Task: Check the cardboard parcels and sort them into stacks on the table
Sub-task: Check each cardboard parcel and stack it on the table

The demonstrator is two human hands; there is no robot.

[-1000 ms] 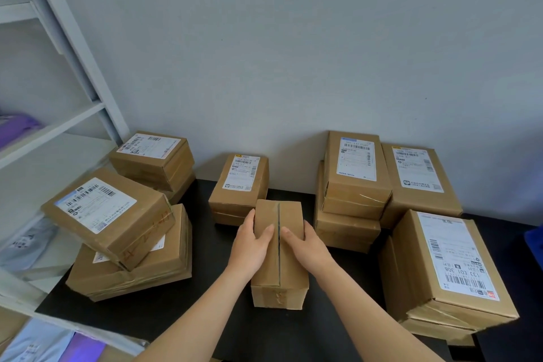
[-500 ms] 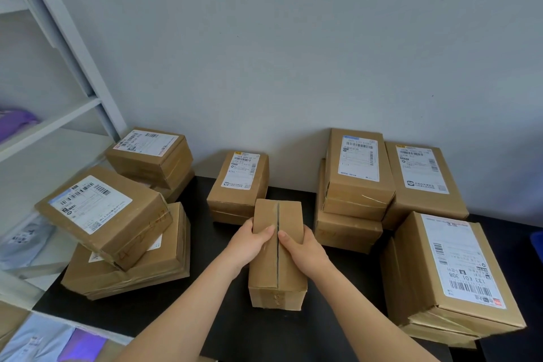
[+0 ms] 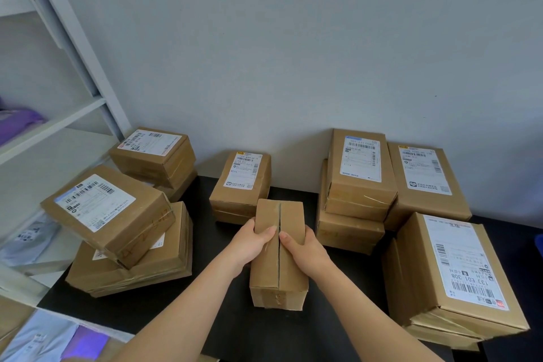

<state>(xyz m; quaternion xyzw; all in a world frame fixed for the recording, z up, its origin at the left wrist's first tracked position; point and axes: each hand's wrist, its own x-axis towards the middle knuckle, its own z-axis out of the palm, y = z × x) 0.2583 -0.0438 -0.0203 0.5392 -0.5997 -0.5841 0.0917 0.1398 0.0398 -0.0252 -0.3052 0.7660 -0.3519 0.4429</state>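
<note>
While in hands [image 3: 249, 242] [image 3: 304, 247], parcel [image 3: 289, 278] near "133 E01 308" [image 3: 469, 280]

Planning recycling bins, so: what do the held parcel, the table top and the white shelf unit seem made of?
The held parcel: brown cardboard, matte, with a flap seam and glossy clear tape on its end. The table top: black, matte; laminate or painted board, cannot tell. The shelf unit: white, smooth, probably painted metal or coated board.

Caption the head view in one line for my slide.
Left hand and right hand grip a narrow brown cardboard parcel, seam up, at a black table among stacks of labelled cardboard parcels.
</note>
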